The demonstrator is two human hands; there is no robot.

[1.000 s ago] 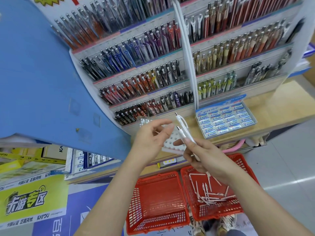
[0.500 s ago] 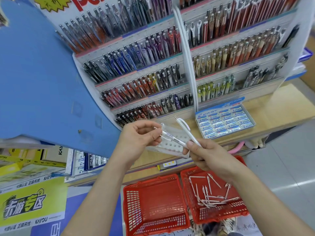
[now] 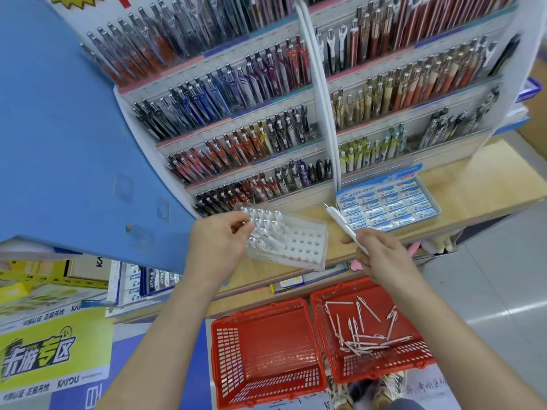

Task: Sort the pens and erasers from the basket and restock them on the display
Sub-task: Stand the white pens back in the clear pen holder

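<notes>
Now, a slim white pen (image 3: 340, 220) is pinched in my right hand (image 3: 381, 255).
My left hand (image 3: 219, 241) curls at the clear, holed plastic rack (image 3: 307, 247); its grip is hidden. Glossy pens (image 3: 367, 340) tangle in the red mesh basket (image 3: 384, 371).

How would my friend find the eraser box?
Start at the tall pen display. On the wooden shelf below its right half lies the eraser box. It alone is a flat blue-and-white tray of small wrapped blocks, not pens.
</notes>
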